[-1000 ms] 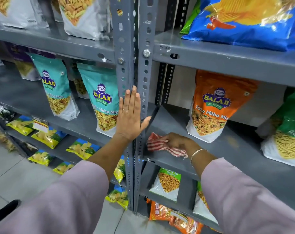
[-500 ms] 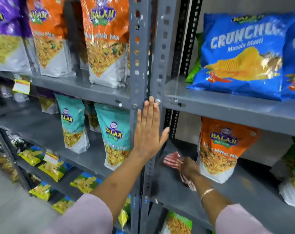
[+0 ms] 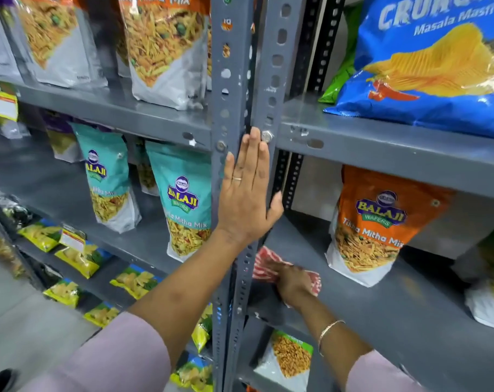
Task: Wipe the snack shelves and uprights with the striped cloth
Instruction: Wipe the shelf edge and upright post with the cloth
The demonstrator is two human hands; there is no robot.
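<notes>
The red-and-white striped cloth [image 3: 264, 264] lies on the grey middle shelf [image 3: 381, 312] right beside the perforated grey uprights [image 3: 231, 80]. My right hand [image 3: 292, 281] presses down on the cloth and grips it, covering its middle. My left hand [image 3: 247, 190] rests flat against the two uprights, fingers straight and pointing up, just below the bolts of the upper shelf [image 3: 381, 142]. It holds nothing.
An orange Balaji pouch [image 3: 376, 222] stands on the same shelf right of the cloth. Teal pouches [image 3: 183, 199] stand left of the uprights. A blue crisp bag [image 3: 438, 60] lies on the upper shelf. Yellow packets [image 3: 76, 258] fill the lower shelves; floor at bottom left.
My right hand has slid the cloth along the middle shelf, back toward the uprights after reaching further in. My view has tilted upward. The left hand stays flat on the uprights.
</notes>
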